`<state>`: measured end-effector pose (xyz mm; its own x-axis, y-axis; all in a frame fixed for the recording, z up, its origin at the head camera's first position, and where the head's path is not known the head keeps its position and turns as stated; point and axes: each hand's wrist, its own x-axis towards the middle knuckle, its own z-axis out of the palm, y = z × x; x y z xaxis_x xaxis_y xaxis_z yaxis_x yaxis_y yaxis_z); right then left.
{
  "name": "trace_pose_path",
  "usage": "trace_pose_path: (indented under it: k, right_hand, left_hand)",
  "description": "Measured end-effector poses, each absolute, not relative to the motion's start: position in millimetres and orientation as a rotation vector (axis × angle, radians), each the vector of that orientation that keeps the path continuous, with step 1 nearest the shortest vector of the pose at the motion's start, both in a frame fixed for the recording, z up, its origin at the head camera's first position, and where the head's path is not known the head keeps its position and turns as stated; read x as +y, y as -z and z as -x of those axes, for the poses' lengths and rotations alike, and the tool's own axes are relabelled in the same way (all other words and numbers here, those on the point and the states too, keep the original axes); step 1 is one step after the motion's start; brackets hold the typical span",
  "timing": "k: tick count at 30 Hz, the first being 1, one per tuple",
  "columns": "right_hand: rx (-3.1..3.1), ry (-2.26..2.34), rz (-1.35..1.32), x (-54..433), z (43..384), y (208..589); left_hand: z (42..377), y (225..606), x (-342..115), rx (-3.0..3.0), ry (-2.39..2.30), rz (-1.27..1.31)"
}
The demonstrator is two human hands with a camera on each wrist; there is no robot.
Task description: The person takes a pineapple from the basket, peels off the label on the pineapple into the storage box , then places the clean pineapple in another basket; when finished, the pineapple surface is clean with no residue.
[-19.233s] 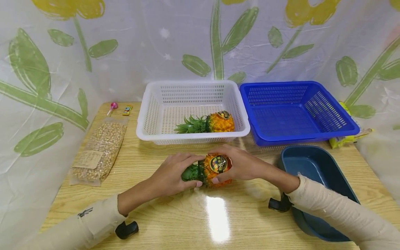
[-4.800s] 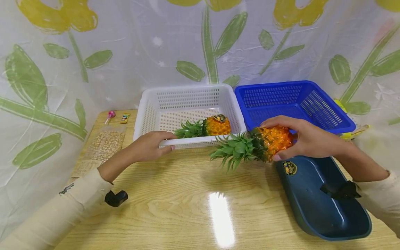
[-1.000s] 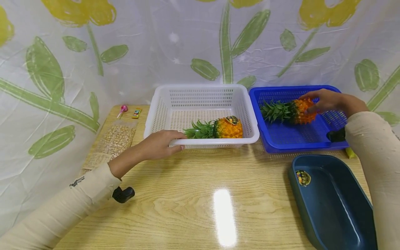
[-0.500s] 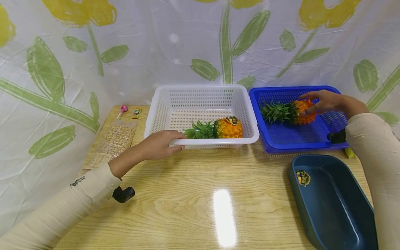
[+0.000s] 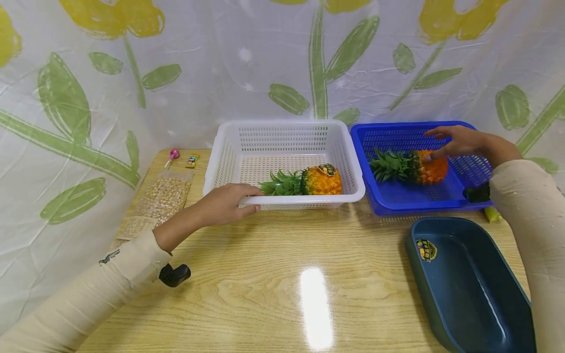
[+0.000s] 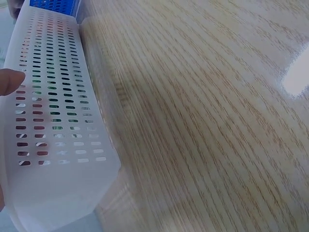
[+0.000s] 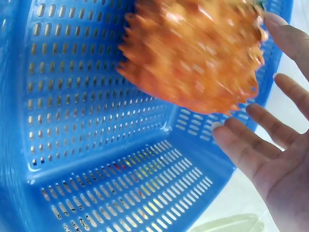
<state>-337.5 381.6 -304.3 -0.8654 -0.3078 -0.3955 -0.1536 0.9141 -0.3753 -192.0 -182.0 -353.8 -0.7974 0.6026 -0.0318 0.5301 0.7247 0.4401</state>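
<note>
My left hand (image 5: 227, 204) grips the front rim of the white plastic basket (image 5: 304, 199), fingers over the edge and thumb outside. In that basket lies a toy-like pineapple (image 5: 323, 182) with green leaves and a label. A second pineapple (image 5: 432, 171) is in the blue basket (image 5: 399, 208), leaves pointing left. Over it hovers my right hand (image 5: 463, 141), fingers spread. From the right wrist, the fingers of this hand (image 7: 275, 145) look apart around the blurred orange pineapple (image 7: 193, 53), without a grip on it.
A dark teal tub (image 5: 463, 274) with a loose label (image 5: 426, 250) inside stands front right. At left are a bag of kernels (image 5: 159, 201), a pink lollipop (image 5: 174, 154) and a small yellow-wrapped candy (image 5: 192, 160). A yellow-green packet (image 5: 492, 214) shows behind the tub.
The second pineapple went from the table to the blue basket in my right hand. Just now my fingers opened and it dropped slightly. My left hand moved to the white basket's rim earlier.
</note>
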Motion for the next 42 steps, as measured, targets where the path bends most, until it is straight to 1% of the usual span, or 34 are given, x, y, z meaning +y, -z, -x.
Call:
trace_pose_path:
  k: [13,25,42]
  right_hand:
    - [2.631,0.544,0.361,377,328,298]
    - [2.658,0.563,0.480,357,312,285]
    - [2.578,0.694,0.603,308,287,265]
  left_hand:
    - [190,355,-186,2.778,-0.655,-0.914]
    - [182,352,-194,2.794,-0.689,-0.915]
    - [166,345,-212,2.957,-0.962,-0.694]
